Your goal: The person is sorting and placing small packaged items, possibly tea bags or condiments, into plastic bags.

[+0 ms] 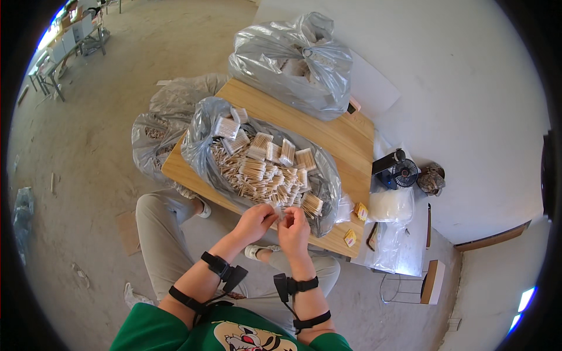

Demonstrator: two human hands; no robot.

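Clearly, from the head view, both hands meet at the near edge of the wooden table (345, 137), just in front of the open clear bag (202, 126) heaped with bundled cotton swabs (263, 169). My left hand (253, 222) has its thumb and fingers pinched together on something small and pale, and my right hand (294, 229) is closed on the same small thing from the other side; it looks like a thin clear sleeve or a little bundle of swabs, but it is too small for me to tell which. It sits between the two sets of fingertips, right over the near lip of the bag. To handle it well, I judge I should keep both pinches light and close to the ends, so the sticks stay parallel and do not fan out, and work low over the bag so anything that slips falls back in the heap. Further off, a tied grey bag (293, 61) stands at the far end of the table, two small yellow packets (356, 224) lie at the right corner, and a small black fan (404, 172) sits beside it.
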